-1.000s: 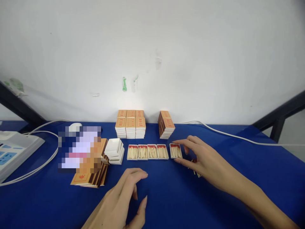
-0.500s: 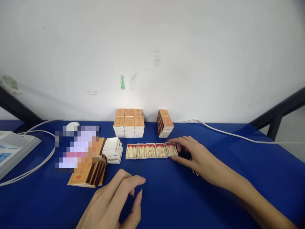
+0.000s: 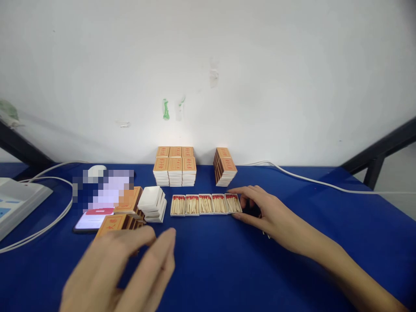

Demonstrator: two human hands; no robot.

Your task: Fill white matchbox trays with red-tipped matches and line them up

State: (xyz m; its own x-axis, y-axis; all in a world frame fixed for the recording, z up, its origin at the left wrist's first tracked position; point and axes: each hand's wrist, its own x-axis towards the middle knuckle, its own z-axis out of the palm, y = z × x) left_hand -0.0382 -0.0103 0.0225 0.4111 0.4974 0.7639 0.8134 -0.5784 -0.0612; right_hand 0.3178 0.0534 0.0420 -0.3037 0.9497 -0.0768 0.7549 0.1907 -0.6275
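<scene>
Five filled trays (image 3: 205, 203) in one row. Match heads inside too dense to count. Far left, six stacks of matchboxes (image 3: 174, 165), in two rows of three; far right, two more stacks (image 3: 225, 167), one behind the other; eight in all. Further left, several white trays (image 3: 151, 203) and two clusters of orange sleeves (image 3: 129, 198), both too overlapped to count. Two hands: one left hand (image 3: 97, 268), one right hand (image 3: 266, 210). Loose matches (image 3: 266, 235) by the latter, mostly hidden, uncounted. One phone (image 3: 89, 222). One white device (image 3: 22, 206). One bench (image 3: 214, 268).
</scene>
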